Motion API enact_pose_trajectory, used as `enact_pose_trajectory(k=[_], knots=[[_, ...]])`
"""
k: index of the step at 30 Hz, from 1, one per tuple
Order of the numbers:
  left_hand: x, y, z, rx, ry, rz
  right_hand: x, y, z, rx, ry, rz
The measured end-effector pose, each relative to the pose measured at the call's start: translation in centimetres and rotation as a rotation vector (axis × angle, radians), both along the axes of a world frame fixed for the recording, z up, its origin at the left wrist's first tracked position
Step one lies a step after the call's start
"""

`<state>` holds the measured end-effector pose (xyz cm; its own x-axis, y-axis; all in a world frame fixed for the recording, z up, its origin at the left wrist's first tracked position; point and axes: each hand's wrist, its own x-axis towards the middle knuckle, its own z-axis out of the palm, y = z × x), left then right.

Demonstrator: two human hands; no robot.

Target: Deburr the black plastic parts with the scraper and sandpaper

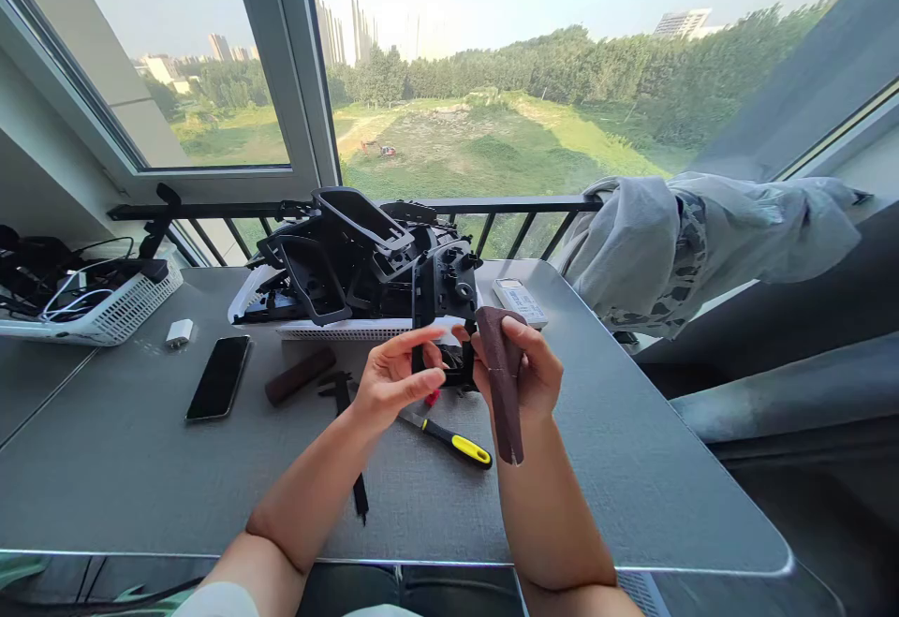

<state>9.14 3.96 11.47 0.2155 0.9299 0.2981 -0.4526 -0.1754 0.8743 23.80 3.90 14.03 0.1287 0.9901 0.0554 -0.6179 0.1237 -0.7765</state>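
A black plastic frame [444, 285] stands upright between my hands, in front of the heap of black parts. Around its lower left leg are the fingers of my left hand [393, 375], with thumb and index finger stretched across the front. My right hand [537, 369] is closed on a folded brown strip of sandpaper [504, 383] that hangs down over the wrist. Its fingertips reach to the frame's right side, where contact is partly hidden. Below lie a file with a black and yellow handle [460, 446] and a black caliper [360, 495], partly covered by my left forearm.
Behind the frame, a white basket [351, 329] overflows with black plastic parts [316, 275]. Leftward on the grey table [596, 495] are a brown roll [301, 376], a phone [219, 378], a white charger [179, 333] and another basket [133, 310]. A small white box [520, 302] lies right.
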Motion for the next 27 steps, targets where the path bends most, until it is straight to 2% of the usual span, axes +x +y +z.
enact_pose_trajectory(k=[3,6,11,17,20,24,27], knots=[[-0.4,0.2,0.3,-0.059,-0.108,-0.036,0.8,-0.1,-0.6,0.004,-0.078,0.053],[-0.8,0.6,0.9,-0.165,-0.183,0.088,1.0,-0.6,-1.0,-0.009,-0.212,0.201],[-1.0,1.3,1.6,-0.363,-0.241,0.328,0.2,-0.8,-0.6,0.134,-0.45,0.576],[-0.6,1.2,1.5,-0.394,-0.2,0.428,-0.1,-0.4,-0.2,0.2,-0.599,0.764],[-0.4,1.0,1.3,-0.381,-0.17,0.467,0.4,-0.3,-0.6,0.169,-0.6,0.728],[-0.3,1.2,0.8,-0.343,-0.102,0.494,1.3,-0.5,-0.8,0.113,-0.554,0.496],[-0.2,1.3,0.3,-0.317,-0.045,0.498,1.4,-0.9,-0.2,0.108,-0.555,0.356]])
